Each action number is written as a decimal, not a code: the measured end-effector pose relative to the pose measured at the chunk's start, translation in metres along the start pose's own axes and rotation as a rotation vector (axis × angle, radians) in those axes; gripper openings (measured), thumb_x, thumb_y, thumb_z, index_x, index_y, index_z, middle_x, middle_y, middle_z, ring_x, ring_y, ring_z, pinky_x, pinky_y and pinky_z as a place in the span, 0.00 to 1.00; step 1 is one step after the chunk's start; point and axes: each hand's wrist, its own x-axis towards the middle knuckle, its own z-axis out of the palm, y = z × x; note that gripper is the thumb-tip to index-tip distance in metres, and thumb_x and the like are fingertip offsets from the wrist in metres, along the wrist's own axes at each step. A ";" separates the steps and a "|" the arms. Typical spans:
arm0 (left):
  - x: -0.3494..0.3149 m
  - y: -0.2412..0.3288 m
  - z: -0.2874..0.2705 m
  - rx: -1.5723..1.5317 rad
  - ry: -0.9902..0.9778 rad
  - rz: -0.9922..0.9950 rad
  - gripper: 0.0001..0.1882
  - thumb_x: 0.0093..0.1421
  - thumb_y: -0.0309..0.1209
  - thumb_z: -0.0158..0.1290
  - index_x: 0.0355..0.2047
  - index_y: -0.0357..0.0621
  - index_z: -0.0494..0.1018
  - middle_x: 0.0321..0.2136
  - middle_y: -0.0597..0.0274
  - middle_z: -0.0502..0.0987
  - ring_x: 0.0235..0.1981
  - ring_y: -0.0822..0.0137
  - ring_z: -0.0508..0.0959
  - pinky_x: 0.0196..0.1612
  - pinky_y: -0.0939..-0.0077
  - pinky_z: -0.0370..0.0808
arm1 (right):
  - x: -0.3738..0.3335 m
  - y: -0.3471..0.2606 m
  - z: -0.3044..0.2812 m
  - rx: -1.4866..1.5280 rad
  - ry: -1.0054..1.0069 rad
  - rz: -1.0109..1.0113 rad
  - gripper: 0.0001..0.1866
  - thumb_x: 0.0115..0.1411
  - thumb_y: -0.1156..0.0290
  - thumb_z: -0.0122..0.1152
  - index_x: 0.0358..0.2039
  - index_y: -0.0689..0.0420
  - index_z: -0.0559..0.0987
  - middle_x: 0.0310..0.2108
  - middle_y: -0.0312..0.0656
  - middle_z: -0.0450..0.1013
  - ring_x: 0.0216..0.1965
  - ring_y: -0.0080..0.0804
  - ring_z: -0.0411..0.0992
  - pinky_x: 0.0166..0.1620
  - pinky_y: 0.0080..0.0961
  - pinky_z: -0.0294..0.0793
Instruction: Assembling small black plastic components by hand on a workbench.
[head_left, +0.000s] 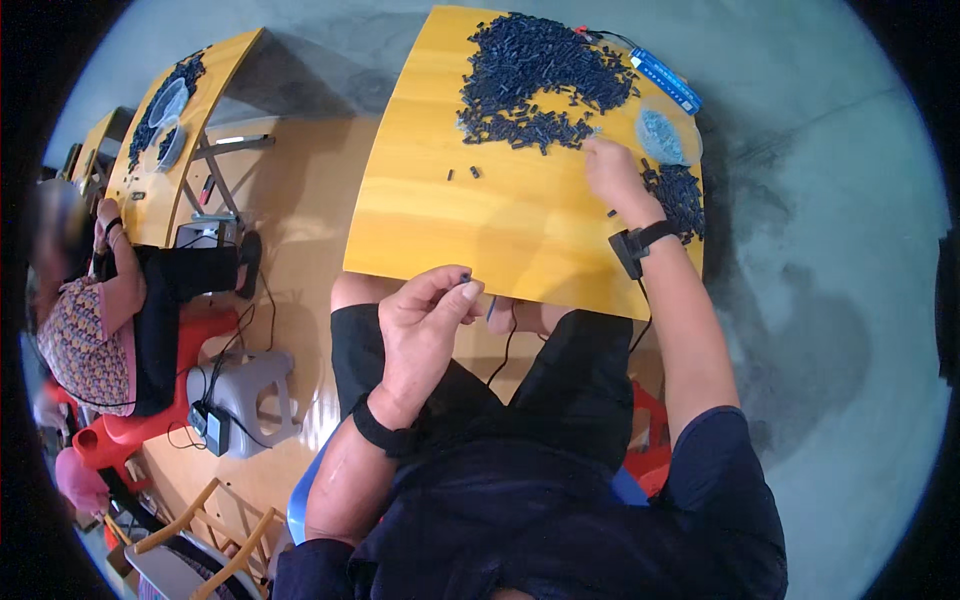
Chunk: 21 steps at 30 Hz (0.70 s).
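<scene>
My left hand (pixel 422 325) is closed in a pinch above my lap, just off the near edge of the yellow table (pixel 400 210). A small dark cylindrical piece (pixel 465 279) shows between its thumb and forefinger. Over the table's right side reaches my right hand (pixel 613 178), its fingertips together at the edge of a large pile of small dark cylindrical pieces (pixel 535 70). Whatever those fingertips hold, if anything, is too small to make out. Two loose dark pieces (pixel 475 172) lie apart on the tabletop, left of my right hand.
A clear tub of pale blue small parts (pixel 660 137) stands at the table's right edge, beside a smaller dark pile (pixel 678 200). Behind it lies a blue-and-white box (pixel 665 82) with wires. At left, another person (pixel 90 340) sits at a similar table (pixel 225 75); a grey stool (pixel 250 400) stands nearby.
</scene>
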 end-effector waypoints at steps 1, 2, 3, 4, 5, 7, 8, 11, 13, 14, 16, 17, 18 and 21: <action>0.000 0.001 0.002 0.004 0.008 -0.004 0.09 0.60 0.23 0.53 0.40 0.32 0.74 0.31 0.59 0.79 0.28 0.72 0.77 0.33 0.80 0.75 | -0.003 -0.001 -0.001 0.008 -0.005 -0.002 0.06 0.55 0.79 0.47 0.29 0.63 0.74 0.27 0.53 0.74 0.31 0.49 0.75 0.34 0.39 0.76; -0.001 0.001 0.001 -0.011 0.004 0.010 0.09 0.59 0.23 0.54 0.39 0.31 0.74 0.30 0.59 0.79 0.28 0.73 0.77 0.33 0.81 0.75 | 0.000 -0.026 -0.013 0.268 -0.084 0.284 0.06 0.57 0.78 0.48 0.31 0.63 0.74 0.26 0.48 0.73 0.26 0.41 0.75 0.30 0.34 0.75; -0.001 0.002 0.004 -0.026 -0.010 0.024 0.08 0.59 0.22 0.54 0.39 0.31 0.74 0.30 0.59 0.79 0.28 0.73 0.77 0.33 0.81 0.75 | -0.002 -0.040 -0.022 0.518 -0.161 0.579 0.06 0.59 0.76 0.49 0.32 0.62 0.75 0.24 0.44 0.72 0.22 0.33 0.75 0.25 0.29 0.75; -0.001 -0.001 0.006 -0.057 -0.041 0.073 0.08 0.58 0.22 0.55 0.38 0.31 0.75 0.30 0.59 0.79 0.28 0.73 0.77 0.33 0.81 0.75 | -0.007 -0.034 -0.018 0.663 -0.137 0.550 0.06 0.61 0.75 0.51 0.34 0.62 0.75 0.24 0.37 0.71 0.18 0.22 0.72 0.20 0.21 0.73; -0.002 0.001 0.009 -0.054 -0.032 0.067 0.08 0.58 0.22 0.55 0.38 0.31 0.75 0.30 0.59 0.79 0.28 0.73 0.77 0.33 0.81 0.75 | -0.011 -0.044 -0.021 0.669 -0.147 0.551 0.06 0.61 0.75 0.51 0.34 0.62 0.75 0.24 0.37 0.71 0.18 0.22 0.72 0.20 0.21 0.73; -0.005 0.009 0.011 -0.110 -0.103 0.069 0.08 0.59 0.22 0.55 0.39 0.32 0.75 0.31 0.59 0.79 0.29 0.73 0.77 0.34 0.81 0.75 | -0.021 -0.083 -0.042 1.016 -0.100 0.598 0.05 0.60 0.76 0.51 0.34 0.62 0.75 0.26 0.38 0.73 0.19 0.23 0.72 0.22 0.20 0.74; -0.006 0.006 0.011 -0.056 -0.082 0.093 0.08 0.59 0.22 0.55 0.39 0.33 0.75 0.32 0.59 0.79 0.30 0.73 0.78 0.35 0.81 0.76 | -0.026 -0.100 -0.048 1.020 -0.106 0.596 0.05 0.60 0.76 0.51 0.34 0.62 0.75 0.26 0.38 0.73 0.19 0.23 0.72 0.22 0.20 0.74; -0.012 0.010 0.010 -0.092 -0.089 0.067 0.08 0.59 0.22 0.55 0.39 0.32 0.75 0.32 0.59 0.79 0.30 0.73 0.78 0.35 0.80 0.76 | -0.047 -0.147 -0.062 1.239 -0.094 0.518 0.05 0.60 0.76 0.53 0.34 0.63 0.75 0.26 0.38 0.73 0.20 0.21 0.72 0.23 0.19 0.74; -0.015 0.013 0.009 -0.079 -0.079 0.078 0.09 0.58 0.22 0.55 0.39 0.32 0.75 0.32 0.59 0.79 0.30 0.73 0.78 0.35 0.81 0.76 | -0.061 -0.171 -0.069 1.282 -0.159 0.396 0.05 0.60 0.76 0.54 0.34 0.63 0.76 0.23 0.37 0.73 0.20 0.19 0.71 0.24 0.18 0.75; -0.016 0.013 0.010 -0.065 -0.073 0.092 0.09 0.58 0.21 0.55 0.39 0.32 0.75 0.32 0.59 0.79 0.30 0.73 0.78 0.35 0.81 0.76 | -0.067 -0.179 -0.072 1.279 -0.157 0.395 0.05 0.60 0.76 0.54 0.34 0.63 0.76 0.23 0.37 0.73 0.20 0.19 0.71 0.24 0.18 0.75; -0.018 0.013 0.009 -0.032 -0.073 0.112 0.09 0.58 0.21 0.55 0.40 0.32 0.75 0.32 0.59 0.79 0.30 0.73 0.78 0.35 0.81 0.76 | -0.077 -0.192 -0.076 1.278 -0.184 0.299 0.05 0.60 0.76 0.55 0.35 0.64 0.76 0.21 0.36 0.72 0.21 0.16 0.71 0.22 0.15 0.73; -0.019 0.012 0.009 0.005 -0.071 0.129 0.09 0.58 0.21 0.55 0.40 0.32 0.75 0.32 0.59 0.79 0.30 0.73 0.78 0.35 0.82 0.76 | -0.080 -0.198 -0.079 1.276 -0.186 0.297 0.05 0.60 0.76 0.55 0.35 0.64 0.76 0.21 0.36 0.72 0.21 0.16 0.71 0.22 0.15 0.73; -0.019 0.012 0.008 0.002 -0.068 0.130 0.09 0.58 0.21 0.55 0.40 0.32 0.75 0.32 0.59 0.79 0.30 0.73 0.78 0.35 0.82 0.76 | -0.082 -0.204 -0.082 1.278 -0.193 0.304 0.05 0.60 0.76 0.55 0.35 0.64 0.76 0.21 0.36 0.72 0.20 0.16 0.70 0.20 0.14 0.72; -0.021 0.013 0.007 0.062 -0.064 0.204 0.09 0.58 0.21 0.55 0.39 0.32 0.75 0.32 0.59 0.79 0.31 0.73 0.78 0.35 0.82 0.76 | -0.087 -0.209 -0.084 1.261 -0.246 0.307 0.05 0.61 0.75 0.55 0.36 0.63 0.77 0.21 0.35 0.72 0.20 0.13 0.69 0.15 0.10 0.67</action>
